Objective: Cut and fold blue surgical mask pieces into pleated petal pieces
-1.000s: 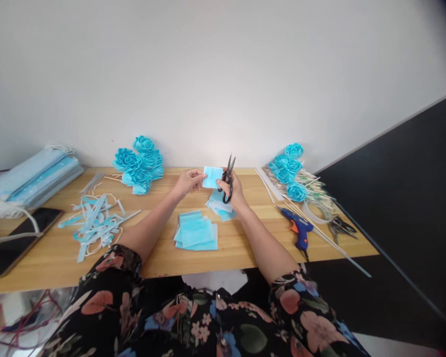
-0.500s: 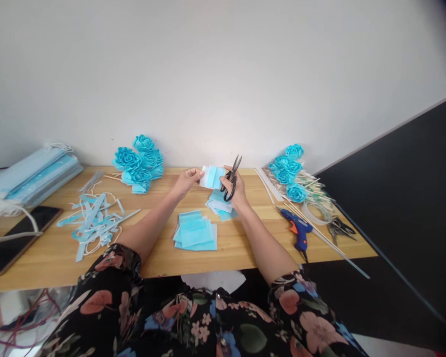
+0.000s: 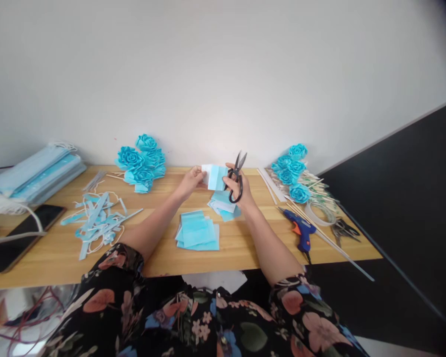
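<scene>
Between my two hands is a folded piece of blue-and-white face mask fabric (image 3: 216, 177), held above the desk. My left hand (image 3: 192, 181) pinches its white left edge. My right hand (image 3: 241, 187) grips its right edge with thumb and fingers, and also carries black-handled scissors (image 3: 236, 178) with the blades pointing up. Under my right hand lies a small loose pile of cut mask pieces (image 3: 224, 205). Closer to me is a neater stack of blue cut pieces (image 3: 198, 231).
On the left are whole face masks (image 3: 37, 173), a phone (image 3: 22, 238), cut strips with ear loops (image 3: 98, 220) and blue fabric roses (image 3: 139, 163). On the right sit more roses (image 3: 292, 166), a glue gun (image 3: 300, 229), sticks (image 3: 321, 193), clear tape (image 3: 319, 214) and pliers (image 3: 345, 230).
The mask piece has turned slightly and shows a sharper fold, with my left fingers shifted along its white edge. The scissors stay in my right hand. The whole view has shifted slightly.
</scene>
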Motion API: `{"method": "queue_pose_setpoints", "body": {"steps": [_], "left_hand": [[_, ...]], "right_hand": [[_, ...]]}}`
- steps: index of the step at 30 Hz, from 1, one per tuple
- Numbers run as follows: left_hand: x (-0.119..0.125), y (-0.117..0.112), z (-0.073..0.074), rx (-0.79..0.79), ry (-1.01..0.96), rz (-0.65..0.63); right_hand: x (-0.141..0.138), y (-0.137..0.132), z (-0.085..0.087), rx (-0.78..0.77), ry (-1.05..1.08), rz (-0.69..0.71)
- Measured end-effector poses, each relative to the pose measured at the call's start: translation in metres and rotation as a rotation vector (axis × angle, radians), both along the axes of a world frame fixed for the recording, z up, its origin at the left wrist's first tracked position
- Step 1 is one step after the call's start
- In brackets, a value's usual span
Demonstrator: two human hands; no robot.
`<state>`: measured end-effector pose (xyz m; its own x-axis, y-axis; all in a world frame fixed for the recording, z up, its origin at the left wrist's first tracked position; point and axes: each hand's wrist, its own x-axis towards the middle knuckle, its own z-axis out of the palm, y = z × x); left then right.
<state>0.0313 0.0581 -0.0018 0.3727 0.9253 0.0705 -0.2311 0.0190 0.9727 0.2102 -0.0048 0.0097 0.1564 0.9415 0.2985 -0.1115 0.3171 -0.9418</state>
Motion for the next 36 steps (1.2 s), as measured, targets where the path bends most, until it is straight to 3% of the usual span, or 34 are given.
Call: {"method": "queue_pose_setpoints", "body": {"steps": [8, 14, 19, 24, 29, 36], "left_hand": [[0.003, -0.008, 0.004, 0.066, 0.041, -0.194], [0.004, -0.010, 0.012, -0.037, -0.034, -0.205], [0.008, -0.010, 0.013, -0.013, 0.046, -0.138], [0.002, -0.020, 0.019, 0.013, 0.037, -0.017], [-0.005, -0.037, 0.023, 0.068, 0.076, 0.061], [0.002, -0.044, 0.004, 0.157, 0.094, 0.179]], "right_hand": [[-0.001, 0.002, -0.005, -0.011, -0.151, -0.071], [0.001, 0.004, -0.007, 0.003, -0.172, -0.086], [0.000, 0.003, -0.006, 0.026, -0.209, -0.105], [-0.001, 0.000, -0.003, 0.041, -0.113, -0.117], [-0.006, -0.006, 0.005, -0.012, 0.010, 0.059], [-0.019, -0.009, 0.000, -0.050, -0.087, 0.131]]}}
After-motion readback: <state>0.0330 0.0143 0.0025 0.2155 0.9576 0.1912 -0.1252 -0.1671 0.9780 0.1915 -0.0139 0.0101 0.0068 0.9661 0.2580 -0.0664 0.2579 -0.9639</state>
